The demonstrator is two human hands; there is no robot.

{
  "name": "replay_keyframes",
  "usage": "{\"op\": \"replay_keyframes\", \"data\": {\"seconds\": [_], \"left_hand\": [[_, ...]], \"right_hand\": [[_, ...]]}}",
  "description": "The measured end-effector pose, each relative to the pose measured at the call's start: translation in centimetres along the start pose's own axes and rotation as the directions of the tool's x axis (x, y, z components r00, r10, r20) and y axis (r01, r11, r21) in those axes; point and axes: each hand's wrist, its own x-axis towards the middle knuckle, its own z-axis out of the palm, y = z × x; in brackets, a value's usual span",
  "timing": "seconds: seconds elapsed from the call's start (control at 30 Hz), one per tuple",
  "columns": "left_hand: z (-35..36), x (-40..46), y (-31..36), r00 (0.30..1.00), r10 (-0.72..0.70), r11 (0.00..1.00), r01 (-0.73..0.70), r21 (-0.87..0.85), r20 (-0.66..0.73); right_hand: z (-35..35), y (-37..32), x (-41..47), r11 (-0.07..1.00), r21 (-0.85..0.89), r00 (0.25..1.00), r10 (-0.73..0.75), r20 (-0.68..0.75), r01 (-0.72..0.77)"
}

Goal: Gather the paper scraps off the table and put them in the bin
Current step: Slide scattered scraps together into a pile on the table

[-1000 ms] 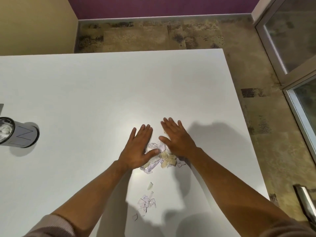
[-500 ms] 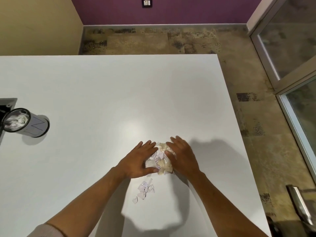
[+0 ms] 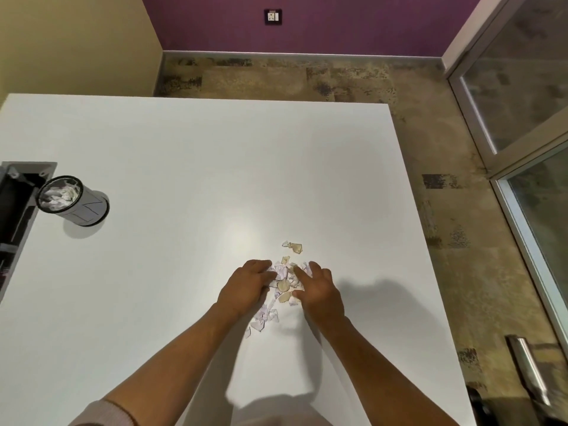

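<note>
My left hand (image 3: 246,287) and right hand (image 3: 319,292) cupped the paper scraps (image 3: 284,282) on the white bench (image 3: 184,167), fingers curled around the pile; the bin (image 3: 72,201) stood far left.

One white surface (image 3: 184,155) carries everything. Two hands work on it: the left hand (image 3: 244,289) and the right hand (image 3: 319,292). One bin (image 3: 72,199) stands at the far left. Paper scraps (image 3: 284,279) lie in three clusters; the single pieces are too many and too small to count.
</note>
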Motion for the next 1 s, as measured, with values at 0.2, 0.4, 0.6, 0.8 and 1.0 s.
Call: {"op": "replay_keyframes", "data": {"seconds": [0.2,0.4,0.6,0.8,1.0], "left_hand": [[0.6,-0.7,0.6,0.984,-0.172,0.985,0.172,0.000,0.045],[-0.5,-0.1,1.1,0.937,-0.339,0.920,0.348,-0.179,0.081],[-3.2,-0.9,2.4,0.841,-0.541,0.742,0.493,-0.454,0.030],[-4.2,-2.4,2.6,0.709,-0.700,0.474,0.550,-0.688,0.086],[-6.1,-4.4,3.4,0.626,-0.768,0.178,0.414,-0.893,0.137]], "right_hand": [[0.8,-0.4,-0.3,0.995,-0.098,1.000,0.002,-0.015,-0.004],[0.2,-0.3,0.1,0.974,0.116,0.977,0.185,0.103,-0.196],[-1.4,0.1,-0.4,0.682,0.563,0.867,0.479,0.139,-0.467],[-3.0,-1.2,-1.4,0.337,0.715,0.706,0.641,0.301,-0.612],[-4.2,-2.7,-2.2,-0.010,0.828,0.665,0.591,0.457,-0.560]]}}
